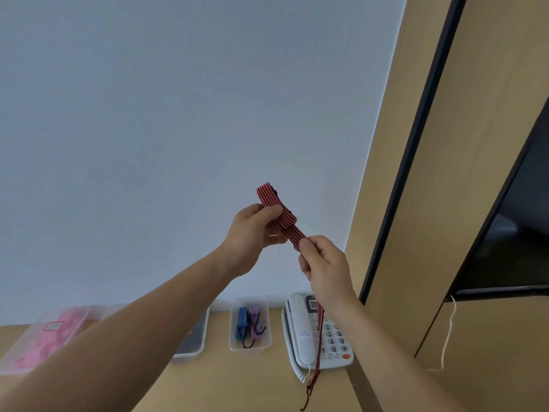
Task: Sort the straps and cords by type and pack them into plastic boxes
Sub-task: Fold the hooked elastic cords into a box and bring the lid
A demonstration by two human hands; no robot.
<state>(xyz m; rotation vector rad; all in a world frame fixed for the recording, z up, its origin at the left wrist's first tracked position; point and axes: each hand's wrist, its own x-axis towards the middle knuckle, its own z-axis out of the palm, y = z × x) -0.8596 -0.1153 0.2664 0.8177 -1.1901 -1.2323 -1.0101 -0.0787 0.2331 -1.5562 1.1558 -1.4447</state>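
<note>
- Your left hand (252,233) is raised above the worktop (237,379). Its fingers and thumb pinch the folded end of the red-and-black striped elastic strap (267,193).
- Your right hand (326,269) grips the same strap just below, with its fingers curled round it.
- The strap's loose tail hangs down in front of the white telephone (301,331) at the worktop's right edge.
- A small clear plastic box (263,345) at the rear edge holds a blue striped strap (242,322) and a purple striped strap (255,321).
- A larger clear box (32,337) near the left edge holds pink items.
</note>
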